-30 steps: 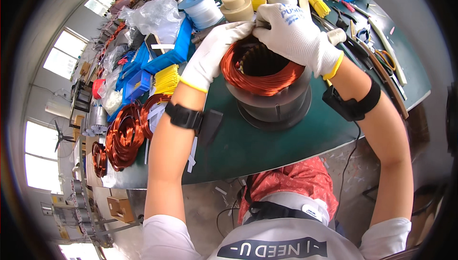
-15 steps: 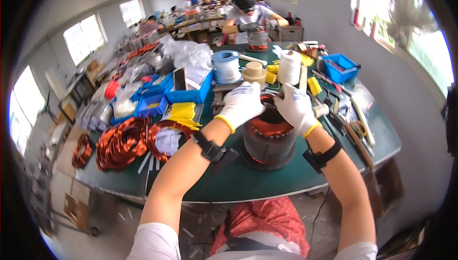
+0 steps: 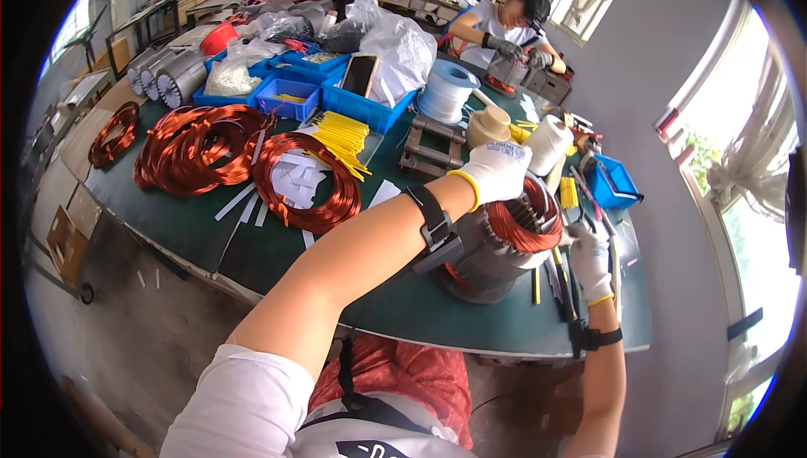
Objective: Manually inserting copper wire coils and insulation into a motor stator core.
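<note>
A grey motor stator point(image 3: 481, 260) stands on the green table in front of me, tilted in view, with a ring of copper winding point(image 3: 513, 227) round its open top. At the far left rim of that ring is my gloved left hand point(image 3: 498, 172), its fingers curled down onto the winding and the tips hidden. My gloved right hand point(image 3: 590, 258) is to the right of the stator, low among the hand tools. Its fingers bend round a small pale piece, too little of which shows to name.
Coils of copper wire point(image 3: 197, 151), yellow sleeves point(image 3: 338, 137) and blue bins point(image 3: 374, 109) are on the left. Beyond the stator are a metal block point(image 3: 430, 145), a blue-white spool point(image 3: 447, 92) and a white thread cone point(image 3: 548, 144). A blue tray point(image 3: 612, 182) lies right. A co-worker point(image 3: 504, 31) works opposite.
My right hand has left the stator's top and moved right and down to the tools. My left hand stays at the winding. The view has turned, and the stator leans in it.
</note>
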Action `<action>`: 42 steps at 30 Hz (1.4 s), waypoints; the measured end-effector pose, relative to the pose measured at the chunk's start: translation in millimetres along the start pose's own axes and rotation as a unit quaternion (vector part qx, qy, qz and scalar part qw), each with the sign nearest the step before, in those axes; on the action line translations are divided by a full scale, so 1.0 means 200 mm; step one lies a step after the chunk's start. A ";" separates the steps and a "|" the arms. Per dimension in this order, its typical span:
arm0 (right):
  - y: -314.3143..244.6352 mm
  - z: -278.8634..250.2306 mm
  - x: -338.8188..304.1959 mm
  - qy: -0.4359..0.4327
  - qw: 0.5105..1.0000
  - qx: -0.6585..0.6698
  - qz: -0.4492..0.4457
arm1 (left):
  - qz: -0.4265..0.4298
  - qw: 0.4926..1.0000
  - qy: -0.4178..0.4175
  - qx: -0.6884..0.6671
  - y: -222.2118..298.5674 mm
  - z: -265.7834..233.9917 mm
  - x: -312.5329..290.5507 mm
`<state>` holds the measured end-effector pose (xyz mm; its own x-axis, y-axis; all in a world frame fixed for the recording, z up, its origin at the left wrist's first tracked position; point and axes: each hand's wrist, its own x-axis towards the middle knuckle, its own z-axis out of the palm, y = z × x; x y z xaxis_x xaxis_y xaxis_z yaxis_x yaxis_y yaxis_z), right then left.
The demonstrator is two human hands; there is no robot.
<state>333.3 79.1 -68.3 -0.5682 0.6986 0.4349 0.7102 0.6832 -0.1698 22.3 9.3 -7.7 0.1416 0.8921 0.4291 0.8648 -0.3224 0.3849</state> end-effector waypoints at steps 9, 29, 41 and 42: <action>-0.15 0.29 -0.25 -0.258 0.853 -0.416 -0.181 | -0.053 0.995 0.033 0.081 0.11 0.05 0.02; -0.56 -0.37 0.37 0.138 0.826 0.546 -0.021 | -0.132 0.988 -0.070 -0.033 0.00 -0.04 0.01; -0.66 -0.16 0.77 0.059 0.814 0.577 -0.027 | -0.086 0.981 -0.116 -0.128 -0.03 -0.04 0.05; -0.64 -0.16 0.79 0.028 0.800 0.599 0.001 | -0.072 0.987 -0.105 -0.103 -0.02 -0.04 0.06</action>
<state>165.8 96.0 50.5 -0.5240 0.7124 0.4669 -0.2161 0.4190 -0.8819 17.2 18.1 1.5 0.1402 0.9722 0.1875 0.7701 -0.2261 0.5965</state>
